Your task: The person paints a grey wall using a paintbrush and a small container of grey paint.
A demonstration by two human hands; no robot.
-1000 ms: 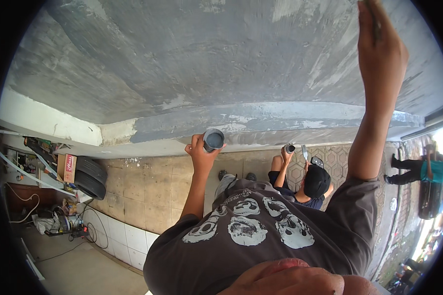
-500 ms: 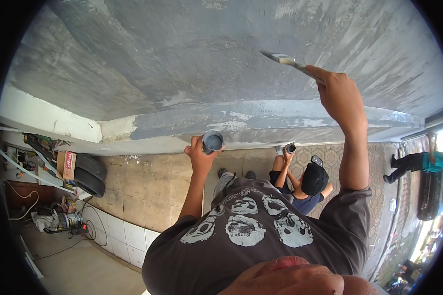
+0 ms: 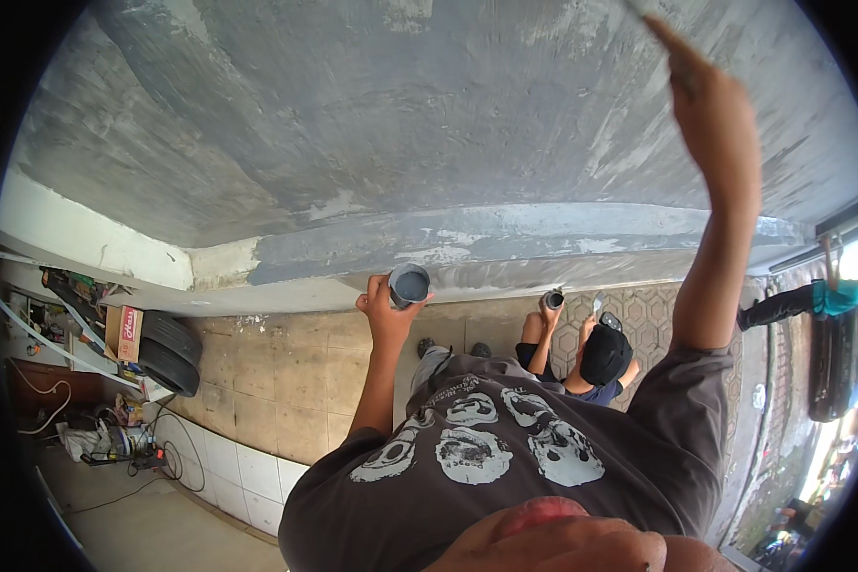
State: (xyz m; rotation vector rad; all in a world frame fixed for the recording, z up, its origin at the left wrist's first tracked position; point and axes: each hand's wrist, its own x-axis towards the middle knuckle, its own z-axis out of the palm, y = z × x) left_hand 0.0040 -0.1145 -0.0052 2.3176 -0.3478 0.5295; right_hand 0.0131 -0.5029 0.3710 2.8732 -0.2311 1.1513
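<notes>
"Wall (image 3: 353, 124) finished, then?"

"Not by my reckoning. Streaky grey covers most of it, but pale patches (image 3: 405, 11) show through, and the ledge (image 3: 505, 224) beneath is blotchy, its left end bare off-white."

"And the hands?"

"Left hand (image 3: 384, 307) is wrapped around a cup (image 3: 408, 304) in front of the ledge, with dark grey liquid (image 3: 411, 283) inside. Right hand (image 3: 717, 119), raised at upper right, clasps a thin tool (image 3: 633, 9); blur and cropping hide whether it touches the wall."
</notes>
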